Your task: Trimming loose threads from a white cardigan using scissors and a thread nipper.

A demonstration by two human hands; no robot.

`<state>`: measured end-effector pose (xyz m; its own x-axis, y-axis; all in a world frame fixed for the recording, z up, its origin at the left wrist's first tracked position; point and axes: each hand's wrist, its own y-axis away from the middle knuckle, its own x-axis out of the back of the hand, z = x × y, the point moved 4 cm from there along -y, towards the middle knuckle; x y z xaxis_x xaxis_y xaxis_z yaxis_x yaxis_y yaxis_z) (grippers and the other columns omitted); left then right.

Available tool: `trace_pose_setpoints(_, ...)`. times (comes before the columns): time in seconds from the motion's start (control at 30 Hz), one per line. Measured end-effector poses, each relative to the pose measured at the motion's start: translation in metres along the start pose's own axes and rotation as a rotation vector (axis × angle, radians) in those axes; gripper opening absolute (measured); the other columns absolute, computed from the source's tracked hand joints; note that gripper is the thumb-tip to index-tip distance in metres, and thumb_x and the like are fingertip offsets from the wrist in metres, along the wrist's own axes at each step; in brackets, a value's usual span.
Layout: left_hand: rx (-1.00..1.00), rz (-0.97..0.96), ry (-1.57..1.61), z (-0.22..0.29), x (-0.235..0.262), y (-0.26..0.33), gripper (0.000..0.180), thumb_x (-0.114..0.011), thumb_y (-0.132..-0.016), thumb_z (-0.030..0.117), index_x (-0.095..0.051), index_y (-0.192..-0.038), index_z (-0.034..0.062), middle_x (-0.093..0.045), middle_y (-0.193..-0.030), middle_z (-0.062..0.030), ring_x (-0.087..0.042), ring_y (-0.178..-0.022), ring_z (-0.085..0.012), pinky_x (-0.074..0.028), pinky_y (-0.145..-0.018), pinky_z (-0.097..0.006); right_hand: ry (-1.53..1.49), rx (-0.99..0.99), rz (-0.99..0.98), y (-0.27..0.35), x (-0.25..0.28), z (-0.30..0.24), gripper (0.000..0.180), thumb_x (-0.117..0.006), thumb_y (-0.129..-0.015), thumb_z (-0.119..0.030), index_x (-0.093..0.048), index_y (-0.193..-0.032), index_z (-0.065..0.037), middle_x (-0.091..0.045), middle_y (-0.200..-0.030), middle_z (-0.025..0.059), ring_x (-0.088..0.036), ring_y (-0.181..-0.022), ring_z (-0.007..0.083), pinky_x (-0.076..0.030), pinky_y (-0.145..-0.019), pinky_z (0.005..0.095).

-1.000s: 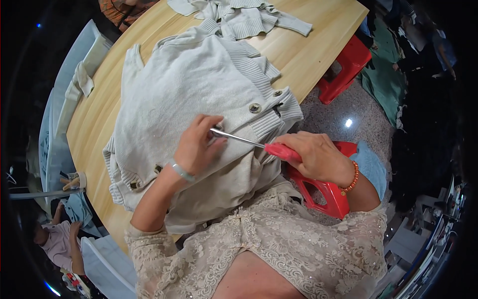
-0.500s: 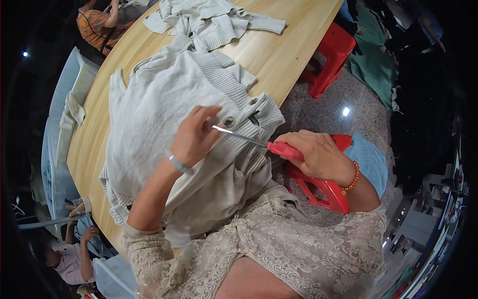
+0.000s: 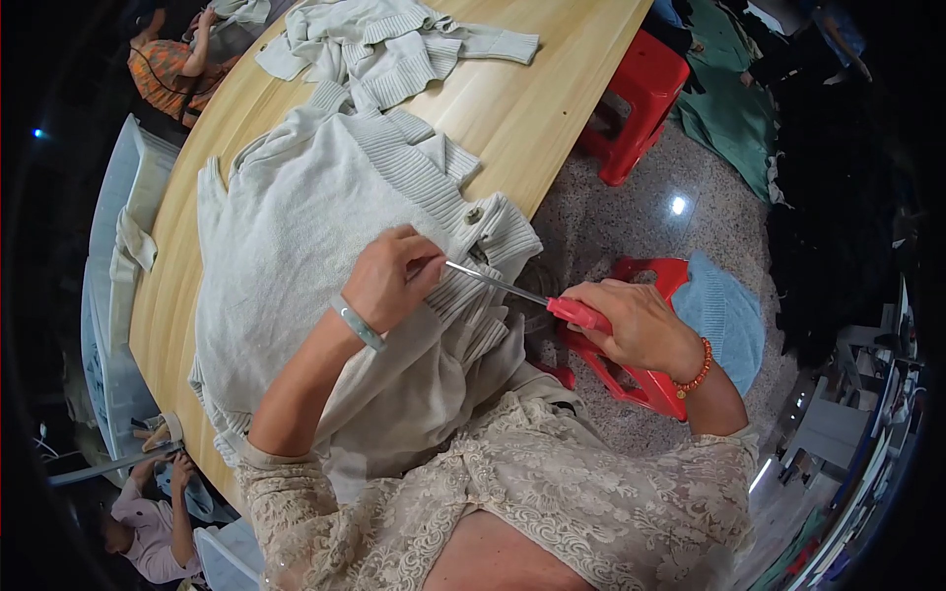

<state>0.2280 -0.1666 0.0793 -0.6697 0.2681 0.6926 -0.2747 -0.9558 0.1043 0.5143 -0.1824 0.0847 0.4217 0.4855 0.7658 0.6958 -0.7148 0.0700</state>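
Note:
A pale grey-white knit cardigan [image 3: 296,217] with ribbed bands lies over the table edge and my lap. My right hand [image 3: 636,325] is closed round a tool with a red handle [image 3: 579,313] and a long thin metal shaft [image 3: 498,284]; its exact kind is unclear. The shaft points left, its tip close to my left fingertips. My left hand [image 3: 399,276] is over the cardigan by the button band, fingers curled and pinched together; what they hold is hidden. A dark button [image 3: 474,215] shows on the ribbed band just beyond.
Another pale knit garment [image 3: 384,44] lies farther up the wooden table [image 3: 532,89]. Red stools [image 3: 641,108] stand to the right, one with a light-blue knit [image 3: 724,320] by it. Plastic bins [image 3: 123,217] line the left. Other people [image 3: 163,537] sit at the left.
My left hand has gone from loosely spread, blurred fingers to a pinch by the tool's tip, covering a button seen before. The whole view has shifted slightly.

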Motion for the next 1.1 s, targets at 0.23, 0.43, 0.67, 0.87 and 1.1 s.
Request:
trace_pose_setpoints(0.23,0.066,0.117,-0.074,0.007,-0.011,-0.053,0.04,-0.076,-0.079,0.023,-0.066,-0.112,0.0023,-0.065,-0.094,-0.0164,-0.066,-0.082,-0.0321,-0.052,-0.075,-0.04,-0.064,-0.048,-0.032,0.018,-0.013,0.009,0.033,-0.069,-0.086,-0.019,-0.06,-0.116,-0.009,-0.067,-0.096,0.0163,-0.065,-0.089,0.0377,-0.051,-0.074,0.047)
trace_pose_setpoints(0.43,0.05,0.081,-0.106,-0.012,-0.024,-0.07,0.043,-0.079,-0.077,0.018,-0.066,-0.114,-0.0007,-0.063,-0.084,-0.0076,-0.058,-0.07,-0.015,-0.05,-0.066,-0.031,-0.006,-0.163,0.01,0.019,0.006,0.019,0.034,-0.068,-0.087,-0.022,-0.059,-0.117,-0.01,-0.067,-0.098,0.0184,-0.064,-0.091,0.04,-0.05,-0.076,0.0487)
trace_pose_setpoints(0.67,0.108,-0.185,-0.004,-0.017,-0.039,-0.088,0.031,-0.08,-0.07,0.018,-0.067,-0.093,0.0026,-0.066,-0.077,-0.0094,-0.064,-0.072,-0.0214,-0.052,-0.068,-0.034,0.012,-0.205,0.047,0.008,0.013,0.035,0.031,-0.063,-0.092,-0.028,-0.059,-0.117,-0.01,-0.068,-0.095,0.0193,-0.064,-0.091,0.0413,-0.05,-0.077,0.0506)
trace_pose_setpoints(0.87,0.033,-0.063,0.044,-0.016,-0.034,-0.078,0.023,-0.079,-0.073,0.009,-0.065,-0.088,0.0018,-0.059,-0.072,0.0004,-0.052,-0.066,-0.0078,-0.046,-0.061,-0.025,0.125,-0.293,-0.119,0.01,0.016,0.04,0.034,-0.064,-0.091,-0.033,-0.058,-0.117,-0.011,-0.068,-0.089,0.021,-0.065,-0.088,0.0423,-0.048,-0.076,0.0526)
trace_pose_setpoints(1.1,0.08,-0.104,0.207,-0.027,-0.035,-0.08,0.01,-0.069,-0.083,0.001,-0.07,-0.092,-0.0017,-0.069,-0.08,-0.0021,-0.062,-0.072,-0.0061,-0.051,-0.066,-0.022,0.183,-0.27,-0.026,0.01,0.02,0.039,0.034,-0.064,-0.09,-0.033,-0.059,-0.117,-0.013,-0.068,-0.088,0.0209,-0.065,-0.085,0.0444,-0.048,-0.078,0.0541)
